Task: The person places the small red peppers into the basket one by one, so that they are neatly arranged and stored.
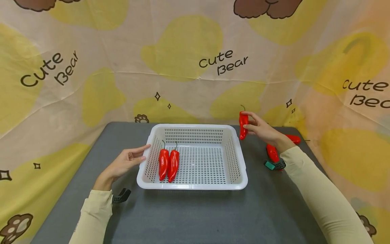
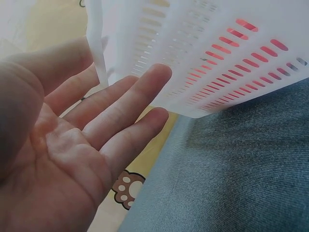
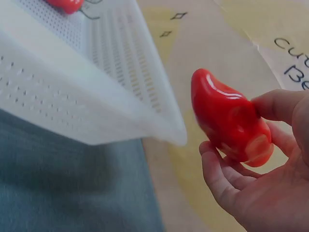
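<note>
A white plastic basket (image 1: 192,186) with slotted walls sits on the table. Two red peppers (image 1: 163,164) lie side by side in its left part, their stems toward the far wall. At the basket's left rim, my left hand (image 1: 128,160) touches the outside with fairly straight fingers; the left wrist view shows the palm beside the wall (image 2: 193,63). Right of the basket's far corner, my right hand (image 1: 259,128) pinches another red pepper (image 1: 242,125) between thumb and fingers. That pepper hangs roughly upright, stem up, apart from the basket; the right wrist view shows its tip (image 3: 200,79).
More red peppers (image 1: 272,153) lie on the grey table (image 1: 195,217) at the right, partly covered by my right wrist and its strapped camera (image 1: 274,165). A printed cloth (image 1: 182,51) hangs behind the table and along both sides.
</note>
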`<state>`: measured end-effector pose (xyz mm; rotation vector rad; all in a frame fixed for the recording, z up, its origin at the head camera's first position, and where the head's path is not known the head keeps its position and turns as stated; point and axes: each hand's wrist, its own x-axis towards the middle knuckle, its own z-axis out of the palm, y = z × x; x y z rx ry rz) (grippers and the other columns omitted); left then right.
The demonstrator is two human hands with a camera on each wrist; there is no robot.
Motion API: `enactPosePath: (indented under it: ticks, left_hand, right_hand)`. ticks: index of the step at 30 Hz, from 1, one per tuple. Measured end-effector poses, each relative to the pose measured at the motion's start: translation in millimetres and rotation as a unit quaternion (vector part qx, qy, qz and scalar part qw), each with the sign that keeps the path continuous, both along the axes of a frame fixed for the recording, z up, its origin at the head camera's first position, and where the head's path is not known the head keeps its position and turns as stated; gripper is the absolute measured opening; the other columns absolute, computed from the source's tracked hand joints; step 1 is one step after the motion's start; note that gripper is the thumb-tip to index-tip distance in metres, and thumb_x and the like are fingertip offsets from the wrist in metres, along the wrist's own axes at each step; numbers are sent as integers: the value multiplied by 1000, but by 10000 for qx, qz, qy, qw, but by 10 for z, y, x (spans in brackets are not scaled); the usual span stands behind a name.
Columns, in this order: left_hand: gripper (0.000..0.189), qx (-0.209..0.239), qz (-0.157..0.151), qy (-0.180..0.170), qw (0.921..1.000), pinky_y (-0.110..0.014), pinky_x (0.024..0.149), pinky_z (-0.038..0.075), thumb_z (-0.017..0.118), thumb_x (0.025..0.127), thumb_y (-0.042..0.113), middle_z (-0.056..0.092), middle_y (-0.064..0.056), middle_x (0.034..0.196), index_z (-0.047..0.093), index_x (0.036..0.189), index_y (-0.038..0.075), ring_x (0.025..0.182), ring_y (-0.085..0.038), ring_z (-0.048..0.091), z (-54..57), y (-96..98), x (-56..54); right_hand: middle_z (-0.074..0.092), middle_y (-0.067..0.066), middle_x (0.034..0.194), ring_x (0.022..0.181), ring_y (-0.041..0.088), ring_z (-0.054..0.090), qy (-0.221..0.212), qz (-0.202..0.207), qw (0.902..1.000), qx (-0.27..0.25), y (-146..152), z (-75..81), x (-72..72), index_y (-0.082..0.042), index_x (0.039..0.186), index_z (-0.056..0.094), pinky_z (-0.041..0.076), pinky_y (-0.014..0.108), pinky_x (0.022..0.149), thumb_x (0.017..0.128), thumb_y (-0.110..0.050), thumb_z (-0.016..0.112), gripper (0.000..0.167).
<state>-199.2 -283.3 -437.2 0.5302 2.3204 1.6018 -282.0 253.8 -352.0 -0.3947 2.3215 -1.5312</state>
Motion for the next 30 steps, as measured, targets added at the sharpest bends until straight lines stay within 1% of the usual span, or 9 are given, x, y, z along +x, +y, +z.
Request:
enactPosePath:
  ticks: [3, 6, 9, 13, 16, 20, 25, 27, 30]
  left_hand:
    - [58, -3, -23, 38, 10000, -34, 99, 57, 62, 101, 17, 44, -24, 156, 41, 154, 4, 116, 2, 64, -1, 2, -10]
    - [58, -2, -29, 52, 10000, -34, 99, 57, 62, 101, 17, 44, -24, 156, 41, 154, 4, 116, 2, 64, -6, 0, -17]
    - [59, 2, -30, 40, 10000, -34, 99, 57, 62, 101, 17, 43, -24, 156, 41, 154, 4, 116, 2, 63, -11, -4, -16]
    - [59, -6, -10, 4, 10000, -36, 99, 57, 63, 101, 17, 43, -25, 156, 41, 154, 4, 116, 2, 64, -12, -6, -9]
    - [59, -17, 6, -6, 10000, -38, 99, 57, 63, 100, 18, 43, -24, 156, 41, 154, 4, 116, 1, 64, -13, -2, -8]
    - [59, -19, 1, 2, 10000, -37, 98, 57, 63, 101, 18, 43, -25, 156, 41, 154, 4, 116, 1, 64, -12, 0, -9]
    - [59, 50, -27, 7, 10000, -33, 97, 57, 62, 101, 16, 43, -26, 155, 41, 154, 3, 114, 2, 64, -5, 1, -9]
    - [59, 73, -36, 17, 10000, -32, 97, 57, 62, 101, 16, 43, -26, 155, 41, 154, 2, 114, 3, 64, -6, 0, -8]
    - [59, 79, -41, 23, 10000, -32, 97, 57, 62, 101, 16, 43, -26, 156, 41, 154, 2, 115, 3, 64, -14, -2, -7]
  right_hand:
    - [41, 27, 148, 118, 23, 57, 68, 24, 9999, -111, -54, 14, 3, -19, 161, 17, 53, 23, 96, 107, -18, 49, 63]
    - [39, 27, 152, 122, 28, 54, 109, 58, 9998, -142, -118, 26, 12, -19, 161, 17, 52, 32, 102, 106, -18, 50, 64]
    - [39, 27, 152, 124, 30, 53, 92, 87, 9997, -224, -191, 30, 18, -19, 160, 16, 52, 37, 104, 106, -16, 50, 63]
    - [40, 27, 151, 116, 25, 58, 89, 138, 9991, -386, -282, 25, 15, -18, 160, 16, 53, 32, 97, 106, -13, 49, 63]
    - [39, 26, 152, 112, 21, 59, 98, 189, 9988, -431, -345, 27, 14, -19, 160, 16, 53, 33, 97, 106, -12, 49, 63]
    - [36, 26, 155, 111, 20, 58, 102, 289, 9983, -487, -425, 39, 17, -20, 160, 14, 51, 37, 97, 106, -11, 48, 64]
    - [37, 28, 154, 115, 27, 56, 102, 375, 9976, -572, -514, 39, 35, -18, 160, 15, 51, 34, 92, 105, -8, 48, 64]
    - [36, 28, 155, 121, 32, 53, 108, 432, 9975, -552, -546, 26, 36, -18, 159, 16, 51, 33, 93, 105, -8, 48, 64]
    - [35, 27, 156, 126, 40, 50, 101, 521, 9972, -519, -587, 7, 39, -19, 159, 16, 52, 37, 96, 105, -8, 49, 65]
